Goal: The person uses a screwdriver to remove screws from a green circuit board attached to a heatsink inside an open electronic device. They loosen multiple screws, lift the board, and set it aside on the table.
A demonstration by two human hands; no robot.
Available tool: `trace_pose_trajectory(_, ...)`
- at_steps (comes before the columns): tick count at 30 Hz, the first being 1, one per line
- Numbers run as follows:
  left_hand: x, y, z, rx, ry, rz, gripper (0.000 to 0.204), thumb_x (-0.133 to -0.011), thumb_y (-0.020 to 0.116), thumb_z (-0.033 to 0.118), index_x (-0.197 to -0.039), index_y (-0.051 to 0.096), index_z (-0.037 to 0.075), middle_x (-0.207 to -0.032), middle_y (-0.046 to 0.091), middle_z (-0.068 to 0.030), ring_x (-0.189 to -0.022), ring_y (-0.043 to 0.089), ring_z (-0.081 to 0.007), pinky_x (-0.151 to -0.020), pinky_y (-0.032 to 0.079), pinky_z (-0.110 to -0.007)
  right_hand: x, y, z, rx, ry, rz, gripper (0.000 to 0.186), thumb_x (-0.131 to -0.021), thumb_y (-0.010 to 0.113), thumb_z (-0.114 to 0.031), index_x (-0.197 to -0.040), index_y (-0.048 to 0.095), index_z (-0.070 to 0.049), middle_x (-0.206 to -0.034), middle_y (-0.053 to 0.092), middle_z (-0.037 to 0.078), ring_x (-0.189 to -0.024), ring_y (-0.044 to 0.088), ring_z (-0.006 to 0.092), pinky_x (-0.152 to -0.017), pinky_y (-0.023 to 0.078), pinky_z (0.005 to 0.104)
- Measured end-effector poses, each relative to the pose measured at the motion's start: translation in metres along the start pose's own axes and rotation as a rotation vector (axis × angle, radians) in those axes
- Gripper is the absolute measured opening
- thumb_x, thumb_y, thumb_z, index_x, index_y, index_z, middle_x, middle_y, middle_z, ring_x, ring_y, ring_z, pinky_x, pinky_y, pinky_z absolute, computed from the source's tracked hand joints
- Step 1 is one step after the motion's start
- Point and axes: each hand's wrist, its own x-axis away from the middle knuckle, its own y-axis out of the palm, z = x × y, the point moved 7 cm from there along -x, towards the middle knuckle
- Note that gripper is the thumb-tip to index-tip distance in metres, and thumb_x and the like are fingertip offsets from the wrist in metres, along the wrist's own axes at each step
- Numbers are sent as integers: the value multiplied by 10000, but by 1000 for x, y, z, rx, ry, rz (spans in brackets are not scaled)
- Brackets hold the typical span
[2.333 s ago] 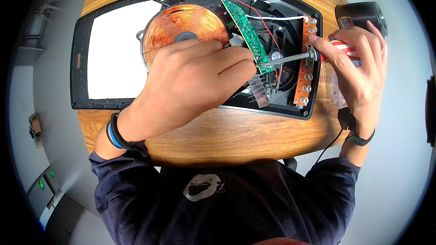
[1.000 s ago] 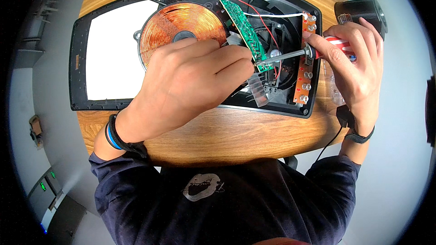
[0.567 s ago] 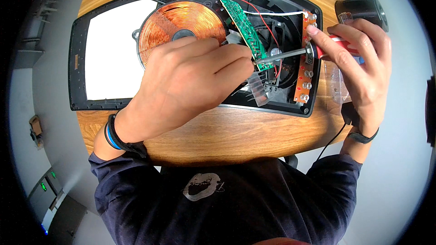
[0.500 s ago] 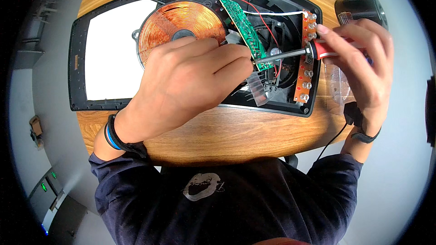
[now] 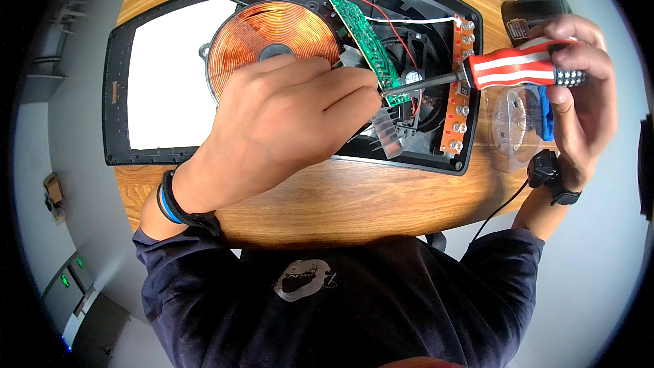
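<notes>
My left hand (image 5: 286,112) is closed at the lower left edge of a tilted green circuit board (image 5: 364,37), gripping it; the fingertips are partly hidden. In my right hand (image 5: 586,95) is a screwdriver (image 5: 511,67) with a red-and-white striped handle, its butt end between thumb and fingers. The shaft points left, and its tip meets the lower end of the board beside my left fingers. A finned metal heat sink (image 5: 387,135) sits just below. The board stands raised inside an opened induction cooker's black housing (image 5: 409,165), next to a round copper coil (image 5: 238,48).
An orange LED board (image 5: 455,119) lines the housing's right side, with red and white wires near a black fan (image 5: 432,112). On the wooden table (image 5: 327,197), a clear plastic tray (image 5: 514,129) and a black cylindrical object (image 5: 535,10) stand at the right.
My right hand has shifted right, back along the screwdriver's handle to its butt end, leaving more of the handle showing. The tip and my left hand stay nearly in place.
</notes>
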Motion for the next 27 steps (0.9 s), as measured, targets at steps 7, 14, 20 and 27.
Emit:
trace_pose_trajectory(7,0,1,0,-12,7,-15,172,-847,786,89,-1017,767,74,-1142,824,-14,-796,725,-228,-682,583,-353,-13,3,15,-76,144,-41,480,-1150,645,-410,-1414,566,-17,-1438,611,227,-1318,640,295,-1121,548,438)
trace_pose_trajectory(14,2,0,-2,13,-19,-12,239,-850,806,89,-1089,796,76,-1100,825,-27,-800,733,-240,-682,578,-364,-31,-7,17,-70,62,-247,410,-1028,735,-27,-1400,566,-45,-1527,545,194,-1379,619,318,-1156,534,478)
trace_pose_trajectory(20,-1,-1,-2,68,-86,6,326,-851,862,116,-1168,786,99,-934,776,-66,-780,733,-283,-666,552,-407,-31,-12,22,0,182,-358,471,-1084,731,-320,-1397,554,-16,-1473,566,192,-1347,615,295,-1126,517,438)
trace_pose_trajectory(27,1,3,-5,92,-139,-45,315,-869,861,131,-1162,753,87,-871,745,-80,-745,728,-306,-662,549,-425,-41,-7,12,-8,18,-309,523,-1064,762,-376,-1372,555,-7,-1441,558,195,-1293,631,263,-1116,520,410)
